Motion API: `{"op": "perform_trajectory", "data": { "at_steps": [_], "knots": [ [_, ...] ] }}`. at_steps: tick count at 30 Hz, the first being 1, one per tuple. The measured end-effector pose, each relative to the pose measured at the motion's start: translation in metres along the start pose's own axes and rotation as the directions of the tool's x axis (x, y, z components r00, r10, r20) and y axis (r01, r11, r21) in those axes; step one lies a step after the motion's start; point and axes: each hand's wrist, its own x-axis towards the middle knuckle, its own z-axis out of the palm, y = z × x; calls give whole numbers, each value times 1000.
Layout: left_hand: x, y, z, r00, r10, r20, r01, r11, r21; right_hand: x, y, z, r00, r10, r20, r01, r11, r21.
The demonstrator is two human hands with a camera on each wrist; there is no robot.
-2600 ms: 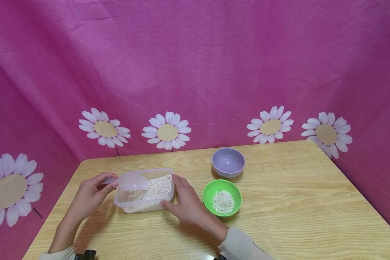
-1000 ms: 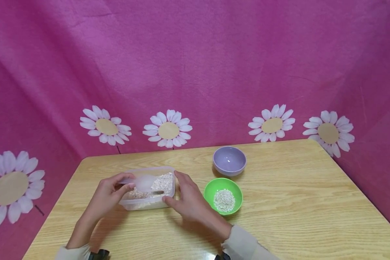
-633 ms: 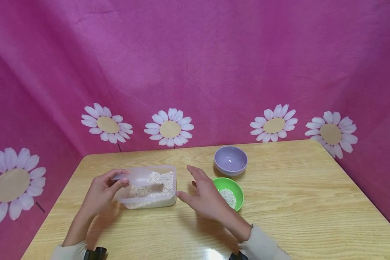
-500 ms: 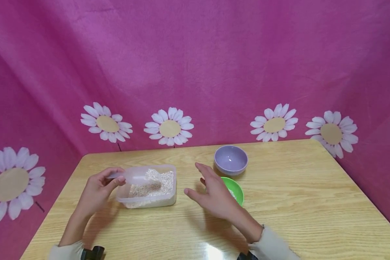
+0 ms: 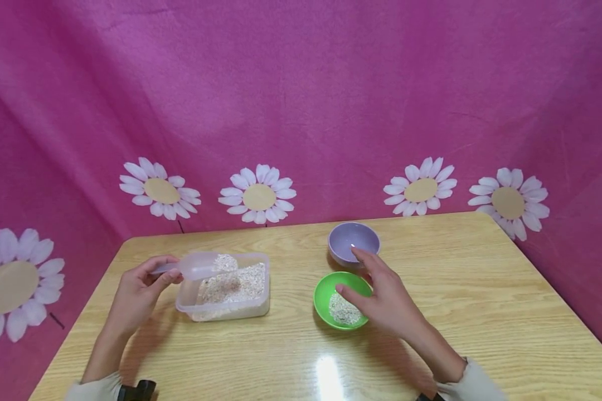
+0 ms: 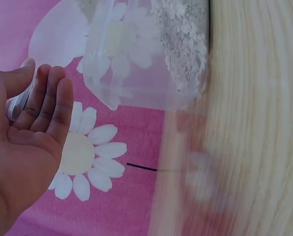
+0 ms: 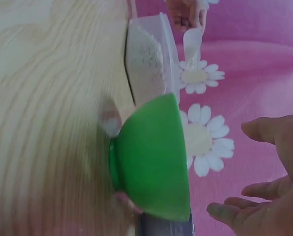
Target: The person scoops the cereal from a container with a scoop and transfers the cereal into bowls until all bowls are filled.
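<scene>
My left hand (image 5: 139, 289) pinches the handle of a translucent plastic scoop (image 5: 198, 266), held above a clear rectangular container (image 5: 231, 312). White flakes that look like oats (image 5: 226, 263) lie at the scoop's tip, and more of them fill part of the container. Over the right side of a green bowl (image 5: 322, 298), my right hand (image 5: 388, 295) hovers with fingers spread, holding nothing. A small heap of flakes (image 5: 343, 309) sits in that bowl. In the right wrist view the fingers stay apart from the green bowl (image 7: 154, 157).
A purple bowl (image 5: 341, 245) stands just behind the green one. The wooden table (image 5: 281, 356) reaches back to a pink curtain (image 5: 301, 111) printed with large white daisies.
The left hand dipped the scoop into the flakes and raised it with a load. My right hand let go of the container's right end and moved right, over the green bowl.
</scene>
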Motion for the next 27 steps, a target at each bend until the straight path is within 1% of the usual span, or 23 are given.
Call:
{"op": "perform_trajectory", "data": {
  "at_steps": [3, 6, 11, 14, 18, 25, 27],
  "knots": [
    [0, 1, 4, 1000, 15, -7, -16, 999, -46, -4, 6, -5, 1000, -17, -10, 17, 1000, 21],
    [1, 4, 11, 1000, 24, -4, -24, 998, -57, -8, 12, -9, 1000, -8, -3, 8, 999, 31],
    [7, 13, 25, 1000, 28, 9, -29, 1000, 7, -15, 21, -14, 999, 35, 17, -35, 999, 34],
    [13, 19, 35, 999, 36, 27, -36, 999, 21, -16, 26, -15, 998, 64, 28, -65, 997, 43],
    [19, 28, 50, 998, 30, 61, -31, 999, 7, -16, 28, -14, 995, 85, 48, -88, 995, 48],
    [27, 40, 78, 993, -10, 115, 10, 1000, 0, -20, 30, -7, 995, 72, 67, -77, 994, 73],
    [29, 41, 85, 992, -13, 127, 12, 1000, 6, -22, 31, -4, 996, 69, 65, -73, 996, 57]
  ]
}}
